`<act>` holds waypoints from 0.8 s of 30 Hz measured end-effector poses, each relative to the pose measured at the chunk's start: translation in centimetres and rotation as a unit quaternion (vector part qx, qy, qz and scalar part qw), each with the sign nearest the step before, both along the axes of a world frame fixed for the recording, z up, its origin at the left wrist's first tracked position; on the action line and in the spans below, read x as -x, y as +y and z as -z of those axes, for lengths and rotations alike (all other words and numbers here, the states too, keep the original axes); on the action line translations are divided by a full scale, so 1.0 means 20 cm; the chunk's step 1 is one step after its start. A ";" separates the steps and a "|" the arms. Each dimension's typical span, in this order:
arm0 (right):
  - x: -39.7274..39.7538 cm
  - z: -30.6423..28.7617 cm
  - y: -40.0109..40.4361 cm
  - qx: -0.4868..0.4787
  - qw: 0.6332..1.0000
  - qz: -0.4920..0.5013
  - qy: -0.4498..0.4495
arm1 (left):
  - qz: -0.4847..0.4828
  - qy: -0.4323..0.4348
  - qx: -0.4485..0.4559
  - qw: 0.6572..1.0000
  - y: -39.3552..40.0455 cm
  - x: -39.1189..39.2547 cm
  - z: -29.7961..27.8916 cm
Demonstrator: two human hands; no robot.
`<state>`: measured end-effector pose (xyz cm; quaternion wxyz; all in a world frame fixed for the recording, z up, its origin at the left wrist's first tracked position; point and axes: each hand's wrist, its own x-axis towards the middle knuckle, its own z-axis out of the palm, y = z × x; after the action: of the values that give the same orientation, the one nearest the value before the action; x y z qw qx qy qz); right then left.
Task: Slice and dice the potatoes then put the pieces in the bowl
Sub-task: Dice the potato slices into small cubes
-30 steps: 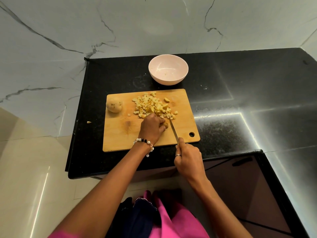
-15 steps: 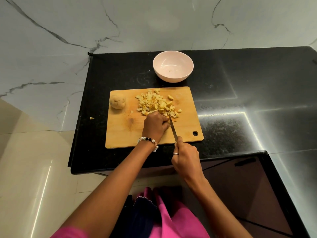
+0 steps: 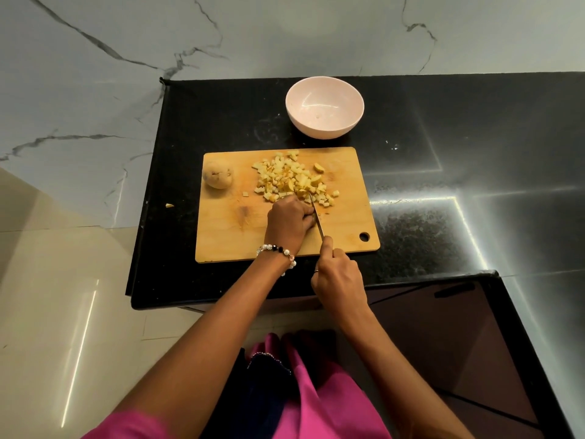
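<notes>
Dicing is under way on the rectangular pale wooden chopping board [image 3: 221,229], which is laid on the black polished stone counter [image 3: 443,128]. A slim steel-bladed kitchen knife [image 3: 316,217] is held by the right hand [image 3: 338,277], whose fingers are curled round the handle, with the forefinger stretched along it toward the blade. The blade is angled up the board, its tip sunk in the near edge of the heap of small yellow potato cubes [image 3: 292,179]. The left hand [image 3: 289,221] is bunched just beside the blade, fingers curled down tight over something on the board; what lies beneath them is hidden, though an uncut piece is the likely guess.

One whole round brown-skinned potato [image 3: 217,176] is left at the board's far-left corner, untouched. The round pale pink bowl [image 3: 324,107] stands just beyond the board, with no cubes seen in it. A stray scrap of potato [image 3: 170,205] is seen on the counter, left of the board.

So the task is judged midway. Short, careful strokes close to the knuckles are called for next, then the whole potato must be cut, and everything scooped into the bowl.
</notes>
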<state>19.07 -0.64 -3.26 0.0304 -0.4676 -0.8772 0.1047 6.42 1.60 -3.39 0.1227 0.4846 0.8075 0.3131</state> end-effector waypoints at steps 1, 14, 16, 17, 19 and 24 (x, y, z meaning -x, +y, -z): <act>-0.02 0.00 -0.02 0.003 1.000 0.000 -0.002 | -0.002 0.001 0.003 1.000 0.00 -0.01 0.00; -0.09 -0.02 0.12 0.007 0.999 -0.015 0.034 | -0.023 -0.003 0.063 0.998 -0.01 0.00 -0.03; -0.10 -0.02 0.13 -0.009 0.998 -0.025 0.062 | -0.031 -0.002 0.064 0.997 -0.02 0.00 -0.03; -0.11 -0.01 0.13 -0.007 0.997 -0.032 0.073 | -0.034 -0.003 0.061 0.998 -0.02 0.01 -0.02; -0.10 -0.01 0.10 0.004 0.994 -0.045 0.095 | -0.039 -0.013 0.057 0.998 -0.01 0.01 -0.02; -0.06 -0.01 0.06 0.029 0.994 -0.022 0.106 | -0.042 -0.024 0.051 0.997 -0.01 0.03 0.00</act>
<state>20.24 0.55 -3.12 0.1072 -0.4348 -0.8758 0.1801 5.87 1.46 -3.46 0.1539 0.4355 0.8389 0.2878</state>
